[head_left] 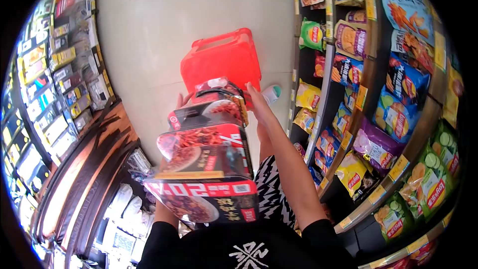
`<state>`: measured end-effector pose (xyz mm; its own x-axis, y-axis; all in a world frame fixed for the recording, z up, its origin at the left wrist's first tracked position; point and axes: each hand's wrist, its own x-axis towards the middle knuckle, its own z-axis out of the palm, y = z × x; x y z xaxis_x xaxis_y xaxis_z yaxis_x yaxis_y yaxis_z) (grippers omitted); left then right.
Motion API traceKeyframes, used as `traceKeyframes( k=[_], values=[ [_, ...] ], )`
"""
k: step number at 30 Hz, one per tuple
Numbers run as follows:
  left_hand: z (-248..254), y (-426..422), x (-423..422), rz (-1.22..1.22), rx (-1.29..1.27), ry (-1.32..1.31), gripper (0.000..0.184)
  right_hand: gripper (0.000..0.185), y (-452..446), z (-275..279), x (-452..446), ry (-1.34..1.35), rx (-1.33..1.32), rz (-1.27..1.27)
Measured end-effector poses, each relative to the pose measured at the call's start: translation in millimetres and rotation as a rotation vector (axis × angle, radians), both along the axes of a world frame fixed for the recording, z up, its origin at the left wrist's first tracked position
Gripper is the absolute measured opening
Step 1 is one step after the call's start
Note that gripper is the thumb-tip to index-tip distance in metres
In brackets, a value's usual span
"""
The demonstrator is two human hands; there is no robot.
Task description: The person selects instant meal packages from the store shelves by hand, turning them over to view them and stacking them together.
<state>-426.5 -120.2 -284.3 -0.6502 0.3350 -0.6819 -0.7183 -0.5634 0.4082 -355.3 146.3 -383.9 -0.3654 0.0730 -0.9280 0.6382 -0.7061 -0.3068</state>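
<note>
A stack of several black and red food packages [206, 154] with pictures of food leans along my forearms and against my chest. My right hand [255, 100] is at the far right end of the stack, its fingers beside the package there. My left hand [184, 100] is at the far left end, mostly hidden behind the packages. Both hands hold the stack between them. Just beyond them, a red plastic basket or stool [219, 60] is on the floor, and the far package overlaps its near edge.
Shelves [356, 99] with bagged chips line the right side. Hanging packaged goods [74, 69] fill the left, above a dark curved wooden edge [94, 154]. A foot in a light shoe [272, 93] is on the pale tiled floor [189, 0].
</note>
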Motion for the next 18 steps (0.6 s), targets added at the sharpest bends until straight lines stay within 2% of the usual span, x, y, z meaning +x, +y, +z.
traceKeyframes(
  k=[5, 8, 9, 13, 18],
  values=[
    [-50, 40, -24, 0.001, 0.081, -0.008, 0.044, 0.052, -21, -6, -22, 0.084, -0.266, -0.157],
    [-59, 47, -31, 0.002, 0.093, -0.021, 0.043, 0.043, -17, 28, -45, 0.042, -0.36, -0.221],
    [-60, 49, -34, -0.002, 0.094, -0.018, 0.043, 0.04, -18, 25, -46, 0.048, -0.261, -0.213],
    [-66, 52, -40, -0.009, 0.102, -0.018, 0.043, 0.041, -23, 2, -39, 0.013, -0.23, -0.203],
    [-63, 49, -42, -0.021, 0.093, -0.026, 0.042, 0.043, -20, 23, -47, 0.056, -0.244, -0.228]
  ],
)
